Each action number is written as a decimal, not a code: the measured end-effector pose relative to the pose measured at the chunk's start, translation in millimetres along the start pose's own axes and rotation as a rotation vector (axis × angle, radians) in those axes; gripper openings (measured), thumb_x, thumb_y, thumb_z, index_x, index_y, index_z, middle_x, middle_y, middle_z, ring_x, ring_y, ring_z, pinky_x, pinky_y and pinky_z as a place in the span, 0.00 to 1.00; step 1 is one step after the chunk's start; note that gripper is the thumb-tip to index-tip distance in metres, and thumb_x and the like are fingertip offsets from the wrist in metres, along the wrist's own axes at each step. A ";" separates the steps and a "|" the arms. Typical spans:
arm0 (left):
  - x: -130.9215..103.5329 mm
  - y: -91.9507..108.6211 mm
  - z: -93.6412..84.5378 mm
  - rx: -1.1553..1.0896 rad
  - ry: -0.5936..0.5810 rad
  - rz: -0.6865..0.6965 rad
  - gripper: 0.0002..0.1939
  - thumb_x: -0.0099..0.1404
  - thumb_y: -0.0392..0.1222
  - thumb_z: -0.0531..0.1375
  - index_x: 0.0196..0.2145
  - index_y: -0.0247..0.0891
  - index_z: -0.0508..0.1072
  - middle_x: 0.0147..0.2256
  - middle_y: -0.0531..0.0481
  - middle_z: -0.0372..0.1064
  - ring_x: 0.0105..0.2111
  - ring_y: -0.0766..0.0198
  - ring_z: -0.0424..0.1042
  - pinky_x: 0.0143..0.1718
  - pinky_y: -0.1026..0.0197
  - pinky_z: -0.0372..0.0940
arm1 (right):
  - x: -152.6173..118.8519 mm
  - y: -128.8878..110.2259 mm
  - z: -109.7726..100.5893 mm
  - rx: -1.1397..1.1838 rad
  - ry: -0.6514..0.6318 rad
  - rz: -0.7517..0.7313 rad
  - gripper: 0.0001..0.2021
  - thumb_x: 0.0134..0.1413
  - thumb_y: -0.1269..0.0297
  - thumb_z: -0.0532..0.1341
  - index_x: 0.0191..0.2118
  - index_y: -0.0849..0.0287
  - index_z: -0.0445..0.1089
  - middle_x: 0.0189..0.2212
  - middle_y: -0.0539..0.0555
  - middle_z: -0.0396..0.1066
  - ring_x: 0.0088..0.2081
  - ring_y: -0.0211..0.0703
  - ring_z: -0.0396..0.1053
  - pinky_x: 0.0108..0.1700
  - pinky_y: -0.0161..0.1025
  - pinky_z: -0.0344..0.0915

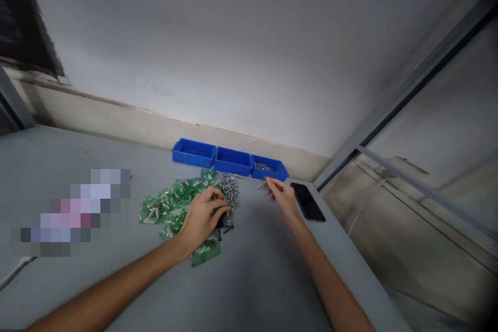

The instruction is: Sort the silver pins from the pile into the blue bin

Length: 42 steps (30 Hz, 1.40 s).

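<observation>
Head camera: Fingertips point(268, 181) of our right hand point(284, 199) pinch a thin metal piece point(260, 185) that juts toward nine o'clock; gripped by so little of its length, it could slip and drop to the grey table point(268, 270). Our left hand point(199, 218) curls over the pile, thumb and forefinger tips almost meeting; whether anything sits between them, we cannot tell. Around it, mostly toward ten o'clock, spread crinkled green bags point(171, 199), and a snagged fold could scatter the loose metal pins point(232, 189) heaped at one o'clock. Dark screws point(228, 229) lie at four o'clock from that hand, near enough for a sweeping palm to mix them with the pins. Farther out, at eleven o'clock from our right hand, the right blue bin point(270, 175) holds more pins; a knuckle catching its rim could tip it. The middle bin point(233, 167) and left bin point(192, 158) extend toward ten o'clock. At three o'clock, a black phone point(309, 203) lies just beside our right wrist, where a sideways swing could knock it.
</observation>
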State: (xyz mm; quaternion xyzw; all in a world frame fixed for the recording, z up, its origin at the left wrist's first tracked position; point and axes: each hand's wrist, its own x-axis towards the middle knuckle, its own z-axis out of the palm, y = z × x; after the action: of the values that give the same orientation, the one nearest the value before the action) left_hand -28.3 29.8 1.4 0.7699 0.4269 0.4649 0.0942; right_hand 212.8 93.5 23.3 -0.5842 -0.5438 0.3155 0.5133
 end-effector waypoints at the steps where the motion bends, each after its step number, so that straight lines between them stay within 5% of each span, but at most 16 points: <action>1: -0.4 -0.2 0.1 0.005 -0.008 0.002 0.08 0.63 0.38 0.56 0.31 0.40 0.76 0.36 0.48 0.65 0.36 0.61 0.66 0.39 0.57 0.64 | 8.0 -0.1 -2.8 -0.004 0.047 -0.009 0.23 0.43 0.48 0.60 0.39 0.64 0.73 0.33 0.60 0.74 0.24 0.36 0.66 0.19 0.31 0.58; 6: -1.8 -0.8 1.0 0.044 -0.023 0.006 0.09 0.64 0.37 0.54 0.35 0.40 0.75 0.38 0.47 0.65 0.36 0.61 0.66 0.38 0.57 0.63 | 27.8 -9.7 -1.2 -0.023 0.047 -0.028 0.28 0.43 0.52 0.62 0.49 0.62 0.68 0.40 0.61 0.73 0.28 0.40 0.71 0.20 0.32 0.61; 13: -0.7 -0.1 -2.6 0.176 0.001 -0.045 0.06 0.58 0.39 0.60 0.25 0.41 0.76 0.38 0.47 0.66 0.36 0.58 0.66 0.37 0.55 0.62 | -32.8 -8.7 27.3 -0.457 -0.364 -0.252 0.14 0.44 0.56 0.64 0.38 0.55 0.75 0.32 0.55 0.75 0.27 0.44 0.70 0.31 0.40 0.64; 20: -0.5 7.9 -6.2 0.148 0.015 -0.037 0.15 0.56 0.49 0.62 0.19 0.36 0.70 0.34 0.47 0.64 0.35 0.59 0.66 0.37 0.56 0.63 | -48.7 1.4 40.4 -0.643 -0.347 -0.391 0.09 0.49 0.56 0.61 0.33 0.54 0.74 0.32 0.52 0.73 0.31 0.42 0.68 0.33 0.37 0.61; 26: -1.7 11.8 -5.5 0.128 -0.033 -0.034 0.14 0.60 0.47 0.58 0.21 0.36 0.71 0.33 0.47 0.64 0.34 0.61 0.66 0.37 0.57 0.63 | -48.1 5.3 38.8 -0.613 -0.342 -0.406 0.07 0.49 0.59 0.61 0.31 0.55 0.73 0.33 0.50 0.72 0.29 0.38 0.68 0.32 0.35 0.61; 32: 2.3 4.1 -6.2 0.104 0.057 -0.025 0.11 0.60 0.46 0.58 0.27 0.37 0.73 0.33 0.47 0.65 0.34 0.61 0.66 0.37 0.57 0.63 | -48.7 -7.5 32.5 -0.391 -0.364 -0.377 0.06 0.47 0.60 0.62 0.28 0.57 0.73 0.32 0.53 0.73 0.31 0.40 0.68 0.33 0.35 0.64; 38: 6.2 1.5 -10.9 0.026 0.070 0.032 0.11 0.60 0.46 0.59 0.39 0.40 0.74 0.35 0.47 0.65 0.38 0.59 0.66 0.40 0.55 0.62 | -54.8 -19.3 33.7 -0.245 -0.311 -0.221 0.09 0.46 0.58 0.62 0.29 0.58 0.72 0.33 0.54 0.73 0.28 0.39 0.68 0.31 0.36 0.64; 42: 4.2 -2.4 -6.9 -0.028 0.059 0.057 0.09 0.59 0.45 0.60 0.35 0.39 0.75 0.35 0.47 0.65 0.38 0.59 0.66 0.40 0.55 0.62 | -60.9 -25.0 34.0 -0.089 -0.435 -0.094 0.11 0.47 0.56 0.62 0.32 0.58 0.72 0.36 0.54 0.72 0.28 0.37 0.68 0.29 0.34 0.64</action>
State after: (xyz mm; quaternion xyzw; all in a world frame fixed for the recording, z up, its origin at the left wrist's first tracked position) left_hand -34.3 32.7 6.5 0.7664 0.4006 0.4959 0.0791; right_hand 160.7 40.8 26.1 -0.4985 -0.6815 0.3856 0.3720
